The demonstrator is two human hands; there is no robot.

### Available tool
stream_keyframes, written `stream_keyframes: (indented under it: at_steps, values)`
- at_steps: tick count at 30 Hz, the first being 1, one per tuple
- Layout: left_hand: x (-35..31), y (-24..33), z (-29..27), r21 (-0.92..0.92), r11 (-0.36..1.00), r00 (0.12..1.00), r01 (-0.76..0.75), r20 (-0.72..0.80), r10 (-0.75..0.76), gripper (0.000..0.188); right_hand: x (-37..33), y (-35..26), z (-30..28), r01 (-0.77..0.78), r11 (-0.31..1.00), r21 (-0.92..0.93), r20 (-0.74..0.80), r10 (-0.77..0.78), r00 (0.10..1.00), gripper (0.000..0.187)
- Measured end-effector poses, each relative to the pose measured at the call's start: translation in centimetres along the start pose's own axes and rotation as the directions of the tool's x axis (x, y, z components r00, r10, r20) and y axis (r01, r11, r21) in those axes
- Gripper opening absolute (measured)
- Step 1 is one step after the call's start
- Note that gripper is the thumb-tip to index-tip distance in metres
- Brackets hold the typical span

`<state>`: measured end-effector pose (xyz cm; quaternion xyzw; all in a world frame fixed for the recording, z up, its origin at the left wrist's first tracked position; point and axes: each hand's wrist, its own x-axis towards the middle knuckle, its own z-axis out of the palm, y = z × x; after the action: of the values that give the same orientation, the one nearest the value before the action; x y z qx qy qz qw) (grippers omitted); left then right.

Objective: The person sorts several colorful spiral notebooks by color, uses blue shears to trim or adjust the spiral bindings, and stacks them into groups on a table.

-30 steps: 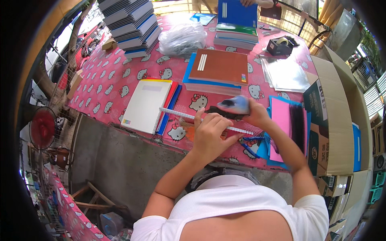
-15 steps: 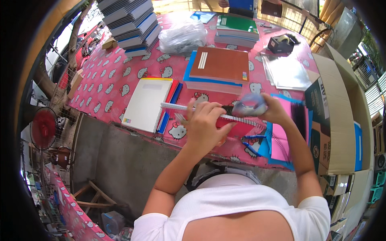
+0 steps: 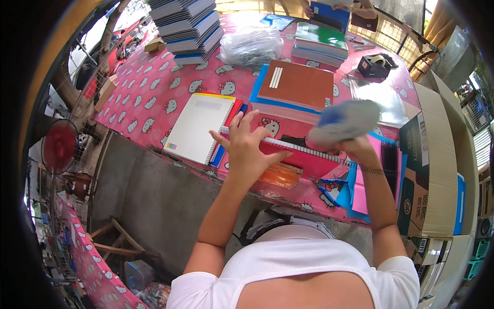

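Note:
A pink spiral notebook (image 3: 303, 160) stands tilted on its edge near the table's front, its spiral binding along the top. My left hand (image 3: 248, 147) straddles its left end, thumb on the near cover and fingers spread at the far side. In my right hand (image 3: 360, 150) is a grey-and-blue thing (image 3: 347, 122), cloth-like but smeared by motion, raised just above the notebook's right end. Below the notebook lies an orange bundle (image 3: 280, 176). Blue-handled pliers (image 3: 329, 191) rest to the right, beside pink and blue sheets (image 3: 363, 193) with a loose black coil.
Left lies a white spiral notebook (image 3: 198, 126) on coloured ones. Behind are brown-topped books (image 3: 296, 85), clear plastic (image 3: 252, 46), a tall book stack (image 3: 188, 33), green-topped books (image 3: 321, 36) and a tape dispenser (image 3: 374, 67). Cardboard boxes (image 3: 437, 170) flank the right. Another person's hands (image 3: 360, 10) hold a blue book.
My right hand has swung the grey-and-blue thing up over the notebook. My left fingers have spread, and more of the pink cover and the orange bundle shows. The whole view has shifted slightly.

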<state>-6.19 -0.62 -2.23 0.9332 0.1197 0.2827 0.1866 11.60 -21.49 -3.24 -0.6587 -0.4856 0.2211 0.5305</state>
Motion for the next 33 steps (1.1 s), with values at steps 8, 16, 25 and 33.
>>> stream_keyframes:
  at_steps: [8,16,25,33]
  values:
    - [0.0,-1.6,-0.3,-0.098,0.995,0.998,-0.005,0.061,0.011,0.043,0.7,-0.3,3.2,-0.098,0.903,0.418,-0.098,0.152,0.983,0.054]
    - [0.4,-2.6,-1.0,-0.149,0.989,0.999,-0.025,-0.023,0.022,0.038,2.1,-0.5,3.1,-0.172,0.979,-0.107,0.037,0.177,0.983,0.058]
    - [0.5,-4.0,-1.2,-0.169,0.985,0.994,-0.045,-0.108,0.027,0.039,5.0,-0.9,3.1,-0.1,0.927,-0.362,-0.01,0.104,0.995,0.048]
    - [0.1,-5.3,-1.2,-0.339,0.936,0.982,0.092,-0.125,-0.142,0.044,6.9,0.0,4.5,-0.264,0.902,-0.342,0.022,0.289,0.957,0.059]
